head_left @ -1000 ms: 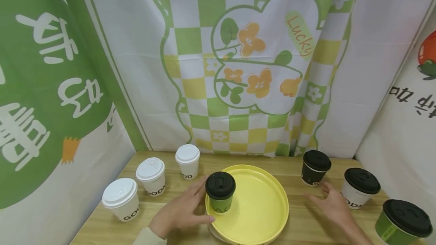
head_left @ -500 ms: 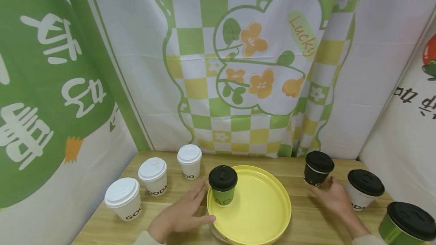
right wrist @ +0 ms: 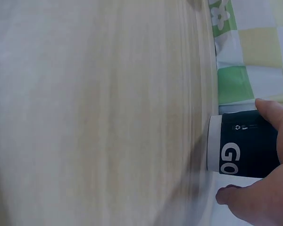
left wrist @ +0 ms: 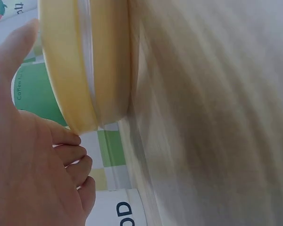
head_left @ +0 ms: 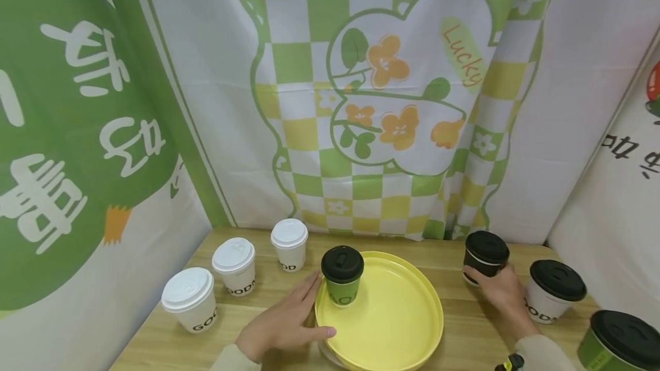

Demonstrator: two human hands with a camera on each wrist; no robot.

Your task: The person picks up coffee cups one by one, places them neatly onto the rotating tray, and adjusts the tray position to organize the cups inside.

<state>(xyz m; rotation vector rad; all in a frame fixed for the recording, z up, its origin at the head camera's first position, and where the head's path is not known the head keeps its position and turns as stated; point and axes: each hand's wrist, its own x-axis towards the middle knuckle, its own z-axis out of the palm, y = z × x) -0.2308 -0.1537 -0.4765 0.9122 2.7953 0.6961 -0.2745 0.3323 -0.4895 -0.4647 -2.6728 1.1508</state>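
My right hand (head_left: 500,293) grips a black paper cup (head_left: 487,248) with a black lid at the back right, thumb across its near left side. In the right wrist view the cup (right wrist: 247,141) shows a white base band and "GO" lettering, its base at the table surface. My left hand (head_left: 286,322) rests at the left rim of a round yellow tray (head_left: 392,319), fingers mostly straight, thumb over the rim. A green cup (head_left: 342,288) with a black lid stands upright on the tray's left side. Seen from the left wrist, fingertips touch the tray's edge (left wrist: 68,75).
Three white cups with white lids stand left: front (head_left: 191,299), middle (head_left: 234,265) and rear (head_left: 290,245). Right of my right hand are a white cup with black lid (head_left: 554,291) and a larger green cup (head_left: 619,342). A patterned curtain (head_left: 304,130) hangs behind the wooden table.
My right hand has moved up to the black cup and taken hold of it. My left hand stays at the tray's rim. The head view has shifted slightly.
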